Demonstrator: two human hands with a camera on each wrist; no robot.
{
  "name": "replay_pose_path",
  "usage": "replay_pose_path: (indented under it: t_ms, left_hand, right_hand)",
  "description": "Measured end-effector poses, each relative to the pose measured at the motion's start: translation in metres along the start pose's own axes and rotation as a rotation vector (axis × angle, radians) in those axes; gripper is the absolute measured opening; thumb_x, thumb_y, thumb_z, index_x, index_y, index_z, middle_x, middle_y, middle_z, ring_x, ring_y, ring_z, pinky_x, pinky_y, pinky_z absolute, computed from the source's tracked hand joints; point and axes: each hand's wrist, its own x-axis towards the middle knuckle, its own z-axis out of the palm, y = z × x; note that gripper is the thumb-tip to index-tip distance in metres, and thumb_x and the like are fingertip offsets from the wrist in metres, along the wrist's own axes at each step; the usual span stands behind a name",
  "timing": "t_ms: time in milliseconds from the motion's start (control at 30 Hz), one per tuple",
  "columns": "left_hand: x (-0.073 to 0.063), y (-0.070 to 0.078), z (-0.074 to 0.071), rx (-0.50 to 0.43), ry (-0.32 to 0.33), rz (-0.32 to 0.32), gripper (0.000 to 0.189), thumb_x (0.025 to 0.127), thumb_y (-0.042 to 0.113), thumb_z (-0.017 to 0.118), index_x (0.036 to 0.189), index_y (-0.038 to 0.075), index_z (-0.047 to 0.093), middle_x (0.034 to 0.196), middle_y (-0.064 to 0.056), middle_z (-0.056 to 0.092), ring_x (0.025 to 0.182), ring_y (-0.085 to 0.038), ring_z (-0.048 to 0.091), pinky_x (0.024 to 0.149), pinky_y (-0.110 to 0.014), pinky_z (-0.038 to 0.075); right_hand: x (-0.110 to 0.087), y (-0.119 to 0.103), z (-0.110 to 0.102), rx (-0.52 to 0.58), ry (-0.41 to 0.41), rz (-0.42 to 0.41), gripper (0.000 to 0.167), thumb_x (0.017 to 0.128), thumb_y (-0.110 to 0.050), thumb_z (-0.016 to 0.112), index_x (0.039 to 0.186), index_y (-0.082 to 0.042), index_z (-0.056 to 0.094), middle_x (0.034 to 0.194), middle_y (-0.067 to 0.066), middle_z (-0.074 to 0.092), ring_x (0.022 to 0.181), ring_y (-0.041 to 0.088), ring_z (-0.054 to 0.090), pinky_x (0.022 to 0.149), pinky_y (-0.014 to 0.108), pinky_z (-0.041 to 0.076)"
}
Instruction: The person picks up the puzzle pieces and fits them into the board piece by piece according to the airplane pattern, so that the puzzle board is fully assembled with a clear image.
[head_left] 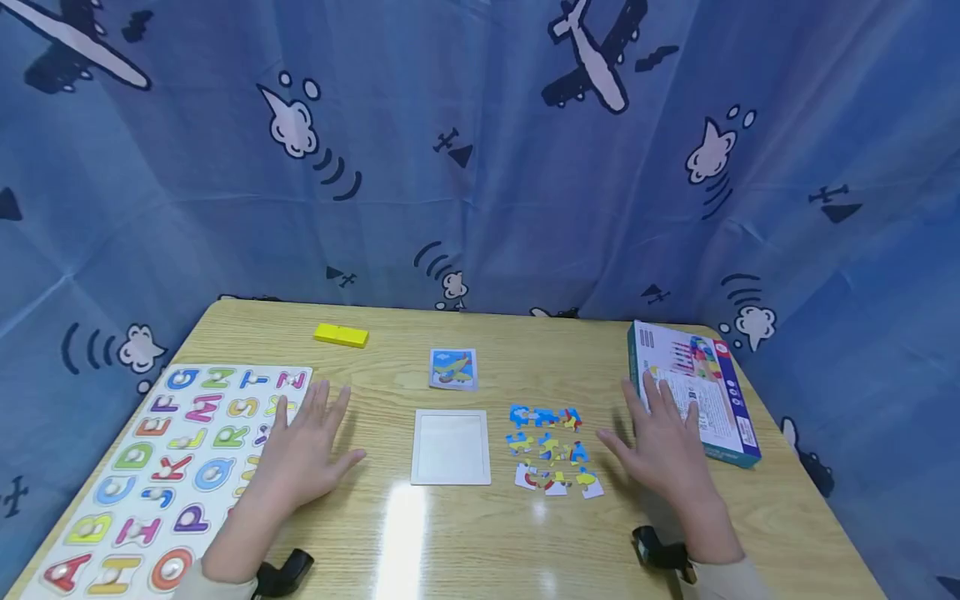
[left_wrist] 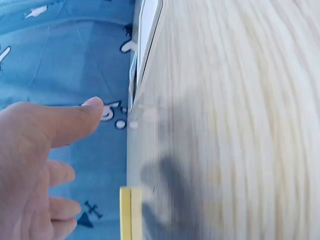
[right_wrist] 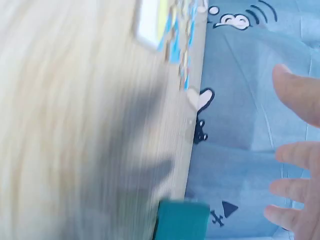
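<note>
My left hand hovers with spread fingers over the right edge of a white alphabet board that carries colourful letters. On the other side, my right hand is held above the table beside a flat box, its fingers spread and holding nothing. Between the hands lies a square white frame tray. To its right, several loose jigsaw pieces in blue, yellow and white are laid out in rows. Behind the tray is a small picture card showing a yellow airplane.
A yellow block lies near the back left edge of the wooden table. Blue curtain with airplane prints hangs close behind the table and at both sides. A black wrist camera is strapped to the right wrist.
</note>
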Motion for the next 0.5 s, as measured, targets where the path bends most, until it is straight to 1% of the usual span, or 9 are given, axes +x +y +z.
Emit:
replay_pose_path:
  t_ms: [167,300,400,500]
  left_hand:
    - [0.009,0.014,0.01,-0.069,0.019,0.109,0.077,0.086,0.047,0.064,0.146,0.005,0.036,0.148,-0.023,0.036,0.137,-0.038,0.034,0.112,-0.063,0.023]
    - [0.015,0.027,0.018,-0.19,0.03,0.175,0.065,0.088,0.036,0.066,0.139,0.002,0.046,0.142,-0.021,0.045,0.133,-0.034,0.042,0.111,-0.058,0.03]
    - [0.019,0.038,0.023,-0.29,0.007,0.197,0.059,0.089,0.031,0.065,0.137,0.002,0.048,0.14,-0.017,0.049,0.132,-0.03,0.045,0.111,-0.055,0.032]
    - [0.022,0.046,0.027,-0.375,-0.044,0.19,0.055,0.091,0.029,0.062,0.138,0.003,0.049,0.141,-0.014,0.049,0.132,-0.028,0.045,0.113,-0.051,0.031]
  right_hand:
    - [0.006,-0.012,0.004,0.077,0.0,-0.049,0.079,0.088,-0.048,0.06,0.145,0.0,0.034,0.149,0.026,0.032,0.137,0.044,0.029,0.107,0.072,0.017]
    - [0.01,-0.025,0.008,0.18,-0.008,-0.086,0.072,0.088,-0.037,0.065,0.142,0.001,0.038,0.145,0.024,0.04,0.134,0.041,0.036,0.108,0.066,0.025]
    - [0.015,-0.034,0.011,0.258,-0.016,-0.111,0.067,0.088,-0.031,0.067,0.14,0.002,0.041,0.142,0.023,0.045,0.13,0.041,0.042,0.106,0.06,0.034]
    - [0.019,-0.043,0.015,0.328,-0.035,-0.129,0.064,0.089,-0.029,0.067,0.139,0.002,0.043,0.139,0.023,0.048,0.128,0.041,0.044,0.104,0.057,0.04]
